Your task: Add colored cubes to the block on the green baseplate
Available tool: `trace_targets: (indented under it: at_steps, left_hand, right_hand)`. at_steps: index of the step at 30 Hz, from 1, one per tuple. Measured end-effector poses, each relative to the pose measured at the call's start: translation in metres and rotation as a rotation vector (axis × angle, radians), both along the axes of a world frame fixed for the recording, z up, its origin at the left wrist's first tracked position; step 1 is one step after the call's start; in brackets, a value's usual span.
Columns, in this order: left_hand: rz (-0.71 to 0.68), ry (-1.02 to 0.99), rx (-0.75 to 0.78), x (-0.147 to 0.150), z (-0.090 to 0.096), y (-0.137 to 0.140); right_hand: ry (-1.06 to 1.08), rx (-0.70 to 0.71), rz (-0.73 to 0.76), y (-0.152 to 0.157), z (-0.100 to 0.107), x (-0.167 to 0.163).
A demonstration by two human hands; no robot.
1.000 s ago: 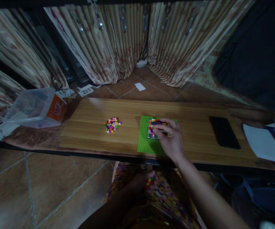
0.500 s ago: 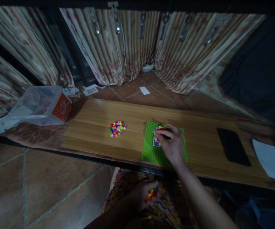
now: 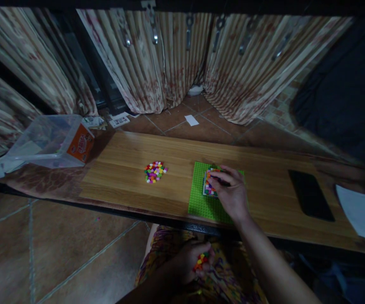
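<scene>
On the wooden board lies a green studded baseplate (image 3: 197,202) with a low block of multicoloured small bricks (image 3: 210,188) built on it. Over that block is my right hand (image 3: 233,192), its thumb and fingers pinched together at the upper part; whether a brick is between the fingertips is hidden. Low over my lap, my left hand (image 3: 193,259) is curled round a handful of small bricks (image 3: 200,262), with red, orange, yellow and green ones showing. A loose pile of small coloured bricks (image 3: 155,172) lies to the left of the baseplate.
A clear plastic box (image 3: 47,141) with an orange label stands at the left end. Toward the right lie a dark flat phone-like slab (image 3: 311,194) and white paper (image 3: 360,211). Striped curtains (image 3: 182,63) hang behind, and a paper slip (image 3: 192,120) is on the tiled floor.
My right hand has shifted slightly to the right over the block, uncovering a little more of it. My left hand keeps its handful of bricks almost in place.
</scene>
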State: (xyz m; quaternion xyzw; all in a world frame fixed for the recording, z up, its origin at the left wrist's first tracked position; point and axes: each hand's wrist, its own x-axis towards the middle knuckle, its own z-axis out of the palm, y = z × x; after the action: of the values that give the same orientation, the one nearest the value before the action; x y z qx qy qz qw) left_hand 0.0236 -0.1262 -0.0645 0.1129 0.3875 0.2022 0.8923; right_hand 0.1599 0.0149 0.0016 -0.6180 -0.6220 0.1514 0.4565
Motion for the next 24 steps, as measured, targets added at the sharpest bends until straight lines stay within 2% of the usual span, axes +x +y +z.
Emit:
trace_targets:
  at_steps: [3, 7, 15, 24]
  left_hand:
    - [-0.005, 0.019, -0.014, 0.000, 0.003, 0.001]
    - [-0.002, 0.018, -0.002, 0.000, 0.006, 0.002]
    - [-0.008, 0.039, -0.003, 0.002, 0.001, 0.002]
    - [-0.012, 0.021, -0.035, 0.003, -0.002, 0.003]
  right_hand:
    - [0.033, -0.005, -0.014, 0.003, 0.002, 0.006]
    - [-0.048, -0.010, -0.007, 0.013, 0.008, 0.010]
    - [-0.277, -0.170, 0.111, 0.026, 0.013, 0.006]
    - [-0.261, -0.202, 0.124, 0.023, 0.013, 0.004]
